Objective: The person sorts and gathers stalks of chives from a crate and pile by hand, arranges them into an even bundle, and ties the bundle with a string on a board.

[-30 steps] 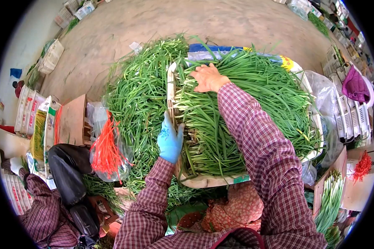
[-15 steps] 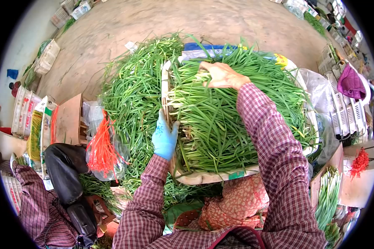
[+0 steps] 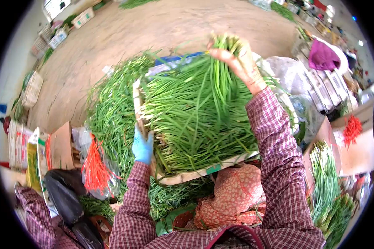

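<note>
My right hand [image 3: 246,66], bare, is closed around a bunch of garlic chives [image 3: 221,85]. Their pale cut ends point up past the fingers, and the green leaves hang down over the crate. Below it lies a thick layer of chives [image 3: 195,120], mostly sideways with pale ends to the left, filling a white crate [image 3: 183,179]. My left hand [image 3: 143,146], in a blue glove, grips the crate's left rim, thumb on the inner side; its other fingers are partly hidden.
Loose chives [image 3: 112,112] are heaped left of the crate. Orange-red ties [image 3: 96,166] hang at the left beside a cardboard piece [image 3: 61,145]. More chives [image 3: 323,178] stand in a box at the right. Stacked white crates [image 3: 330,89] carry a purple cloth [image 3: 323,54].
My right hand has lifted a bunch of chives out of the crate, up and to the right. My left hand stays at the rim. The whole view has shifted and turned slightly.
</note>
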Demonstrator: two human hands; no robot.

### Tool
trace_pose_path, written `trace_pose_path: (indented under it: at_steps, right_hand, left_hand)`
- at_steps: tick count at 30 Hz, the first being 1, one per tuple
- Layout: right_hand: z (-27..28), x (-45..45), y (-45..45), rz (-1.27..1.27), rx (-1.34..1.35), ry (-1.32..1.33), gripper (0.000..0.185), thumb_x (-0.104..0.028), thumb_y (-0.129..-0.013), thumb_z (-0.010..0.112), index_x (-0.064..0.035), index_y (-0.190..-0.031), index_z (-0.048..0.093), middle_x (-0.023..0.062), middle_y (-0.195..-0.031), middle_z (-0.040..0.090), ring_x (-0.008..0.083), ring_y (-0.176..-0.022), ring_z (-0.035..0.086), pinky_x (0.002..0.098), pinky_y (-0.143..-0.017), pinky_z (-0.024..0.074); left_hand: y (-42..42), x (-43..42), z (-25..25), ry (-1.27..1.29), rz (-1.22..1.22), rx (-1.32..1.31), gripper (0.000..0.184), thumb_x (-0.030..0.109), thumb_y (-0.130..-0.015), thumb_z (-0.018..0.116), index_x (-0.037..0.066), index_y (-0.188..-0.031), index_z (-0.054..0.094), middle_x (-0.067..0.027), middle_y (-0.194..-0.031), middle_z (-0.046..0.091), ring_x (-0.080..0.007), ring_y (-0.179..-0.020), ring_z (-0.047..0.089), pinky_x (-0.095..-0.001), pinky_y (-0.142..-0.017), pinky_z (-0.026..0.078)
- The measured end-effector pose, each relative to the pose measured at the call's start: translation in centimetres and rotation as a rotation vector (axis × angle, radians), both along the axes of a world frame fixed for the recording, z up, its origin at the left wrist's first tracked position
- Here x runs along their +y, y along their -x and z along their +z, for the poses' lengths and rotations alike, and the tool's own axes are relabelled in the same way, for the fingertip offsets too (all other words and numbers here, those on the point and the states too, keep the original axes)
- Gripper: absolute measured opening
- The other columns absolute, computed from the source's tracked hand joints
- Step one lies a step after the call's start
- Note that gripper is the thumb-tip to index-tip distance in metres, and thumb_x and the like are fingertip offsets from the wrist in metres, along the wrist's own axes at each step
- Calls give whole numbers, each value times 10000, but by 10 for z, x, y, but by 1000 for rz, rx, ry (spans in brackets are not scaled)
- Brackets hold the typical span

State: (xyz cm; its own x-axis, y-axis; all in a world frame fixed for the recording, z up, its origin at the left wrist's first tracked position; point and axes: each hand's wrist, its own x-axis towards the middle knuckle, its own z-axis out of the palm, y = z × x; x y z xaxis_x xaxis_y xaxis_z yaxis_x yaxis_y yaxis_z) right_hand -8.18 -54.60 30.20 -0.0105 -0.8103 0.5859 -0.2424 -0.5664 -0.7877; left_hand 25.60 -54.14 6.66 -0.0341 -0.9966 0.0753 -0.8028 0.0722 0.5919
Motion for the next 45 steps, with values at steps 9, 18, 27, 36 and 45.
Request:
trace_pose_path:
  at_steps: [9, 18, 27, 36, 45]
  right_hand:
    - [88, 141, 68, -70, -678, 343, 172, -163, -870, 593, -20, -965, 590, 135, -1099, 657, 166, -781, 649, 310, -691, 571]
    - [83, 262, 45, -594, -408, 258, 280, -168, -821, 673, -29, -1056, 611, 54, -921, 665, 117, -838, 620, 260, -779, 488]
    - [49, 300, -32, -390, -693, 298, 336, -124, -824, 716, -55, -1115, 562, -32, -899, 580, 57, -797, 525, 222, -728, 458]
    - [12, 329, -18, -174, -1121, 170, 498, -54, -799, 696, -44, -1239, 463, 60, -967, 643, 161, -819, 633, 300, -705, 526]
    - [-20, 340, 40, -498, -821, 70, 266, -228, -964, 495, -5, -1086, 574, -55, -661, 433, 56, -518, 400, 216, -446, 379]
  left_hand:
    - [-3, -9, 1, 46, -38, -37, 755, 338, -886, 609, -28, -1436, 244, -265, -1406, 391, -369, -1276, 424, -382, -1033, 361]
    - [36, 76, 112, 379, -204, 950, 614, 255, -936, 566, -19, -1415, 298, -230, -1426, 362, -307, -1314, 381, -400, -1098, 316]
    - [181, 219, 218, 448, -1056, 579, 1357, 471, -502, 887, -57, -1460, 84, -289, -1483, 212, -348, -1374, 274, -424, -1116, 271]
    - [172, 239, 151, -542, -996, 837, 498, 50, -734, 769, -7, -1176, 548, -56, -1027, 646, -146, -895, 621, -306, -851, 494]
    - [133, 226, 149, 5, -1030, 379, 528, 136, -731, 758, -33, -1185, 546, -128, -1024, 678, -159, -910, 644, -310, -823, 501]
